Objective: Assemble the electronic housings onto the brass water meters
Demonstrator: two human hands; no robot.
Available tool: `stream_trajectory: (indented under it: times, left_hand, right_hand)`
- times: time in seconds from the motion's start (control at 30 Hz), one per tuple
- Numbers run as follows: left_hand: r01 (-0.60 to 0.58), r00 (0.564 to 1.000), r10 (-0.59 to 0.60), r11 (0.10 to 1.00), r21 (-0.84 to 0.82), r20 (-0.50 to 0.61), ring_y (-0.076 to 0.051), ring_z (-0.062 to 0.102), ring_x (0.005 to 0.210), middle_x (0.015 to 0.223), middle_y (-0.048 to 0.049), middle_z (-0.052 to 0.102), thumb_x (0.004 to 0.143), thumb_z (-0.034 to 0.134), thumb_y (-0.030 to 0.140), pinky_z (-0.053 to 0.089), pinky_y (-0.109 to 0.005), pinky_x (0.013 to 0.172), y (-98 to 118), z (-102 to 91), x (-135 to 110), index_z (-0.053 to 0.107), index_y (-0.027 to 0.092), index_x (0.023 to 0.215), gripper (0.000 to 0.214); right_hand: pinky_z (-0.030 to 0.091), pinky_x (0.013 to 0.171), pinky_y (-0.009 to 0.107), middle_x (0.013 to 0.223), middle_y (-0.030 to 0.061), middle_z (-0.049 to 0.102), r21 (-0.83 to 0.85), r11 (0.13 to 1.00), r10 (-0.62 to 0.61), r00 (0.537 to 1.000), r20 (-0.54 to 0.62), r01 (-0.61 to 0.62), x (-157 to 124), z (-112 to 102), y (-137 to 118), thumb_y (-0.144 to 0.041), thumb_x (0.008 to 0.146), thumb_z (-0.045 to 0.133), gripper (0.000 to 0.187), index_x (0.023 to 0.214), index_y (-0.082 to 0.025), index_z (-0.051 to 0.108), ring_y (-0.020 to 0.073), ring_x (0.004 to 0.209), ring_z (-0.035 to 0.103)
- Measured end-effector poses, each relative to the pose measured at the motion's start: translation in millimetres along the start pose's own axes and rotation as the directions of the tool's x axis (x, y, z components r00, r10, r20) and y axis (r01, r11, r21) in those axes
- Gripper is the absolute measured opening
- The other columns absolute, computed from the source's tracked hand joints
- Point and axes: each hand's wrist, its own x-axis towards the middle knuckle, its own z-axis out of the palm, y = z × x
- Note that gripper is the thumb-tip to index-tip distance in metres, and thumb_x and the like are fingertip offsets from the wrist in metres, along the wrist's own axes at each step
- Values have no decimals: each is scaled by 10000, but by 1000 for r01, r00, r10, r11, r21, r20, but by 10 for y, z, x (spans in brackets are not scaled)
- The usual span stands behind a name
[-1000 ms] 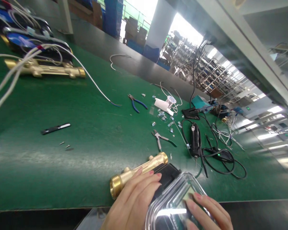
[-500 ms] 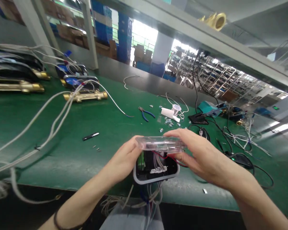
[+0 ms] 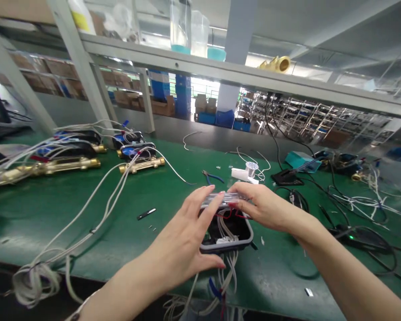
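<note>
My right hand point(image 3: 267, 206) pinches a clear plastic cover point(image 3: 235, 196) between thumb and fingers, over the far edge of a black box point(image 3: 243, 226) with a grey rim. Reaching in from the left, my left hand point(image 3: 183, 236) is open, its fingers spread by the cover and its thumb apart near the box's front. Whether those fingertips touch the cover I cannot tell. Inside the box show grey wires point(image 3: 224, 225), a white blob and thin red leads. More cables point(image 3: 232, 267) hang from its front, past the bench edge.
Blue-handled pliers point(image 3: 214, 177), a wire spool point(image 3: 251, 167) and a black-and-white strip point(image 3: 146, 214) lie on the green bench point(image 3: 120, 240). Brass pipe fittings point(image 3: 143, 165) with long cables stand left. Black cords and a device with a green light point(image 3: 350, 237) are right. A shelf beam point(image 3: 187, 67) crosses above.
My left hand has let go of the cover's left side and spread its fingers in front of the box. My right hand still holds the cover, now lower over the box. The view has tilted up.
</note>
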Motion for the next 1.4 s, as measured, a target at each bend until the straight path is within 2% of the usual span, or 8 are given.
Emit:
stream_trajectory:
  times: [0.23,0.4,0.6,0.77,0.87,0.97,1.1,1.4]
  left_hand:
    - [6,999,-10,995,104,35,-305,309,1329,1430,-127,279,608,814,442,355,-483,1098,-149,73,64,14,246,1475,1196]
    - [33,998,-37,995,92,42,-303,312,1328,1431,-114,271,628,801,422,362,-498,1088,-126,37,93,9,278,1466,1162]
    - [46,998,-51,995,88,48,-303,318,1328,1431,-109,273,622,806,398,368,-503,1083,-128,40,112,14,287,1460,1158]
    - [39,998,-43,996,81,40,-305,318,1328,1426,-109,283,616,808,402,364,-504,1087,-134,44,103,20,283,1459,1159]
    - [41,998,-45,996,77,41,-300,317,1328,1428,-111,280,622,803,394,358,-488,1096,-139,51,96,46,260,1462,1139]
    - [28,999,-31,996,83,35,-300,315,1326,1427,-118,279,621,804,399,350,-484,1102,-139,53,83,57,240,1462,1135]
    - [14,1000,-16,995,94,25,-296,318,1322,1419,-127,287,613,814,386,352,-475,1102,-126,49,62,53,228,1461,1150]
    - [-3,1000,4,997,79,-7,-317,342,1311,1416,-130,308,653,790,393,373,-503,1083,-127,92,29,61,252,1466,1101]
  right_hand:
    - [451,863,339,1081,62,635,157,987,-8,996,-87,22,-50,113,187,-336,857,576,333,1158,-197,550,180,961,589]
    - [354,1056,396,1349,87,494,616,786,106,993,-51,-52,-163,273,471,-459,676,757,748,1306,-226,427,216,1215,492]
    - [415,1014,404,1343,134,503,703,710,171,977,-130,-31,-240,429,526,-585,710,675,775,1321,-201,394,233,1231,497]
    - [455,913,371,1160,82,570,592,806,359,795,-489,-1,-529,579,416,-460,799,641,430,1141,-229,519,192,1067,552]
    - [462,729,294,866,18,589,302,953,200,719,-666,14,-659,659,298,-323,845,617,200,1027,-243,633,140,789,555]
    - [457,675,269,807,20,617,119,992,36,830,-556,36,-628,655,208,-265,874,574,164,983,-240,694,140,769,567]
    - [459,752,283,842,30,679,-68,992,87,961,-262,-109,-455,530,159,-242,869,567,159,868,-222,724,159,838,590]
    - [322,520,264,613,48,669,-218,936,289,957,26,-276,-86,343,-22,-107,661,600,172,635,-215,732,173,592,591]
